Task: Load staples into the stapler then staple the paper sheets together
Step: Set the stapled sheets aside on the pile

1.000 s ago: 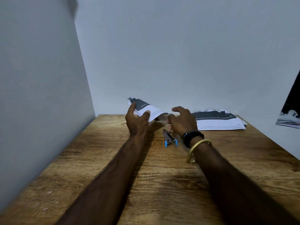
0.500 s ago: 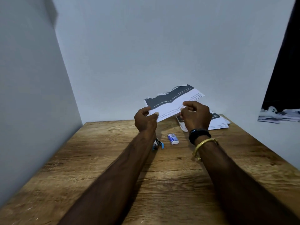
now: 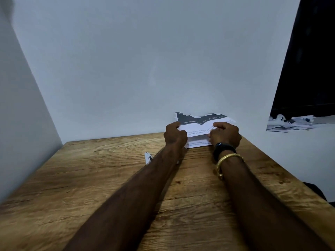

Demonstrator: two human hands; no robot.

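Observation:
Both of my hands grip white paper sheets (image 3: 196, 126) with a dark printed band along their torn far edge, held at the back of the wooden table against the wall. My left hand (image 3: 175, 135) pinches the left side, my right hand (image 3: 225, 134) the right side. The sheets sag in the middle and lie over more paper (image 3: 198, 143) on the table. The stapler (image 3: 148, 157) lies on the table left of my left forearm, mostly hidden by it. The staple box is hidden from view.
The wooden table (image 3: 90, 187) is boxed in by a white wall behind and a white panel on the left. My right wrist wears a black watch (image 3: 223, 148) and a gold bangle (image 3: 227, 158). Clutter (image 3: 290, 122) shows at the far right past the wall.
The sheets were lifted from the left, carried right and lowered onto the pile at the back of the table. The view swung right, so the stapler now sits left of my forearm.

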